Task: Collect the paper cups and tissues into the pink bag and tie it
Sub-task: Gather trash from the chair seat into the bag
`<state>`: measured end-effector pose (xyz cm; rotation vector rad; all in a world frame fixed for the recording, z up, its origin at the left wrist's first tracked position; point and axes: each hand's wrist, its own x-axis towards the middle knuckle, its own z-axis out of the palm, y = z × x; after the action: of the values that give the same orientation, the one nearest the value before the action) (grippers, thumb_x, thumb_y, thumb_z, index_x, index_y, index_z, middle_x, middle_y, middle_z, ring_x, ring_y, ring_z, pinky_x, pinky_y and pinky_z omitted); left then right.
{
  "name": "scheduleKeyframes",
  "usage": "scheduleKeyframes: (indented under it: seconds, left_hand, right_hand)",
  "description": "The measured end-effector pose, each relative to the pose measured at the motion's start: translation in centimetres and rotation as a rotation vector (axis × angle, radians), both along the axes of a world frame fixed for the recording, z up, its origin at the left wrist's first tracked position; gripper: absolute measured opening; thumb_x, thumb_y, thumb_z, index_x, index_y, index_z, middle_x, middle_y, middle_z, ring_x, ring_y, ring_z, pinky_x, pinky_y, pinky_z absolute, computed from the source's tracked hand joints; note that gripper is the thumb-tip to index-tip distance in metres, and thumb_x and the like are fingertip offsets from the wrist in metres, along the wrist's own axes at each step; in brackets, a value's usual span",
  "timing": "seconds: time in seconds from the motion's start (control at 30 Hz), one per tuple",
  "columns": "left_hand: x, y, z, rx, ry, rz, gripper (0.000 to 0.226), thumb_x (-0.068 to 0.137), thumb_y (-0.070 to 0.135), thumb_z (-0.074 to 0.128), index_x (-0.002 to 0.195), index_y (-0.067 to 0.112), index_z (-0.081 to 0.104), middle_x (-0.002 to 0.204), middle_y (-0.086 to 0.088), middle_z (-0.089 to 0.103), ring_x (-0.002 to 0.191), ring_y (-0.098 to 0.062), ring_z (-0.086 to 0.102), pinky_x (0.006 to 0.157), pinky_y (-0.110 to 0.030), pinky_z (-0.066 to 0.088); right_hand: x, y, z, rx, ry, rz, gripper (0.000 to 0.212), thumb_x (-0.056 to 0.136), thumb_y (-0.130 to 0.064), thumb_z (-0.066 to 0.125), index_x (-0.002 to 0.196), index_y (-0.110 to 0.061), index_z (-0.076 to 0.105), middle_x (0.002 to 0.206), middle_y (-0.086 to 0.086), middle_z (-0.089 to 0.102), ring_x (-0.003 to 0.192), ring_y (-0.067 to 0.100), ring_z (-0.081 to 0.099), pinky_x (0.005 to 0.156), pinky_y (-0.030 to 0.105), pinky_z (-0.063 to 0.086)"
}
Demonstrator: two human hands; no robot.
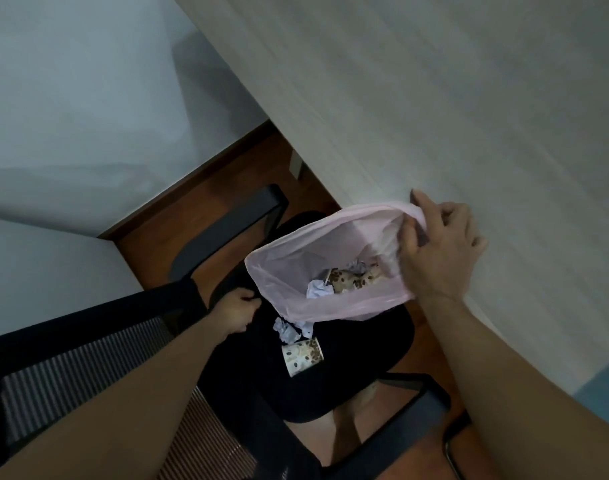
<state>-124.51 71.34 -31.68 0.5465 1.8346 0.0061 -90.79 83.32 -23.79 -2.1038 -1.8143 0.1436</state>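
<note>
The pink bag [289, 271] hangs open over a black chair seat [348, 372]. My right hand [438, 251] pinches its rim at the upper right, by the table edge. My left hand [235, 311] is closed at the bag's lower left corner; whether it grips the rim I cannot tell. Inside the bag lie a spotted paper cup [351, 280] and crumpled tissues [318, 289]. On the seat below the bag sit a second spotted paper cup [301, 355] on its side and a crumpled tissue [289, 330].
A pale wood-grain table [452, 98] fills the upper right, its edge right beside the bag. The chair's mesh back [88, 368] and armrests [227, 226] surround the seat. White walls meet a brown wooden floor [178, 233] at left.
</note>
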Motion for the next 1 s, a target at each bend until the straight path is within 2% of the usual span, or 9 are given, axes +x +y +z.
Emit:
scheduleKeyframes:
  seconds: [0.1, 0.17, 0.23, 0.33, 0.5, 0.6, 0.73, 0.83, 1.0]
  left_hand:
    - [1.3, -1.7, -3.0, -0.026, 0.034, -0.256, 0.055, 0.108, 0.03, 0.064, 0.157, 0.008, 0.05, 0.141, -0.015, 0.067, 0.119, -0.029, 0.067, 0.095, -0.032, 0.053]
    - [2.3, -2.7, -4.7, -0.013, 0.062, -0.335, 0.059, 0.107, 0.029, 0.067, 0.158, 0.005, 0.049, 0.153, -0.017, 0.06, 0.138, -0.032, 0.06, 0.108, -0.032, 0.048]
    - [3.3, -3.4, -6.3, 0.011, 0.079, -0.357, 0.065, 0.104, 0.031, 0.071, 0.158, 0.003, 0.047, 0.155, -0.02, 0.055, 0.143, -0.034, 0.055, 0.11, -0.034, 0.048]
    - [4.6, -4.1, -8.6, 0.032, 0.108, -0.322, 0.068, 0.098, 0.031, 0.08, 0.151, 0.003, 0.048, 0.15, -0.022, 0.054, 0.132, -0.038, 0.06, 0.099, -0.037, 0.052]
    - [6.0, -5.5, -11.5, 0.089, 0.191, -0.269, 0.032, 0.101, 0.017, 0.076, 0.124, -0.001, 0.064, 0.13, -0.028, 0.065, 0.115, -0.041, 0.067, 0.089, -0.042, 0.053]
    - [5.5, -6.0, -11.3, 0.137, 0.193, -0.224, 0.022, 0.101, 0.014, 0.075, 0.114, -0.001, 0.066, 0.118, -0.025, 0.072, 0.11, -0.038, 0.069, 0.078, -0.035, 0.047]
    - [2.1, -4.7, -8.2, 0.181, 0.114, -0.254, 0.025, 0.099, 0.017, 0.079, 0.117, 0.002, 0.072, 0.113, -0.018, 0.075, 0.107, -0.036, 0.072, 0.084, -0.037, 0.053]
    - [-1.4, -3.3, -4.5, 0.238, -0.041, -0.036, 0.027, 0.099, 0.019, 0.08, 0.123, 0.009, 0.073, 0.121, -0.016, 0.074, 0.11, -0.036, 0.075, 0.099, -0.048, 0.062]
    - [-2.9, -1.2, 1.3, 0.429, -0.414, 0.566, 0.032, 0.104, 0.027, 0.073, 0.135, 0.021, 0.074, 0.134, -0.008, 0.077, 0.117, -0.019, 0.077, 0.108, -0.042, 0.056]
  right_hand:
    - [-0.3, 0.0, 0.3, 0.0, -0.064, -0.036, 0.047, 0.101, -0.041, 0.059, 0.148, -0.044, 0.064, 0.149, 0.006, 0.051, 0.13, 0.034, 0.048, 0.109, 0.055, 0.031]
    - [-0.4, 0.0, 0.4, -0.022, -0.086, -0.038, 0.051, 0.103, -0.042, 0.056, 0.154, -0.045, 0.06, 0.164, 0.006, 0.044, 0.145, 0.033, 0.042, 0.124, 0.062, 0.022]
    - [-0.4, 0.1, 0.4, -0.03, -0.072, -0.014, 0.054, 0.106, -0.042, 0.051, 0.16, -0.043, 0.053, 0.174, 0.004, 0.035, 0.158, 0.028, 0.034, 0.132, 0.065, 0.011]
    - [-0.1, 0.1, 0.0, -0.04, -0.064, 0.016, 0.058, 0.109, -0.042, 0.043, 0.168, -0.041, 0.043, 0.182, 0.002, 0.026, 0.168, 0.022, 0.023, 0.135, 0.065, 0.006]
    - [0.1, 0.2, -0.4, -0.024, -0.07, 0.03, 0.059, 0.11, -0.042, 0.039, 0.17, -0.04, 0.039, 0.184, 0.0, 0.022, 0.17, 0.02, 0.019, 0.136, 0.063, 0.006]
    - [-0.1, 0.2, -0.1, -0.021, -0.078, 0.025, 0.059, 0.111, -0.043, 0.038, 0.17, -0.04, 0.039, 0.184, 0.0, 0.022, 0.171, 0.019, 0.017, 0.136, 0.062, 0.006]
    - [-0.3, 0.0, 0.5, -0.034, -0.091, 0.027, 0.059, 0.112, -0.042, 0.04, 0.171, -0.039, 0.036, 0.184, 0.0, 0.02, 0.171, 0.019, 0.015, 0.136, 0.061, 0.006]
    - [-0.4, 0.1, 0.8, -0.042, -0.097, 0.025, 0.06, 0.112, -0.041, 0.042, 0.172, -0.038, 0.036, 0.185, 0.001, 0.02, 0.171, 0.02, 0.015, 0.137, 0.06, 0.005]
    - [-0.4, 0.1, 1.0, -0.04, -0.103, 0.029, 0.062, 0.11, -0.041, 0.043, 0.171, -0.038, 0.036, 0.184, 0.002, 0.021, 0.171, 0.02, 0.016, 0.137, 0.059, 0.008]
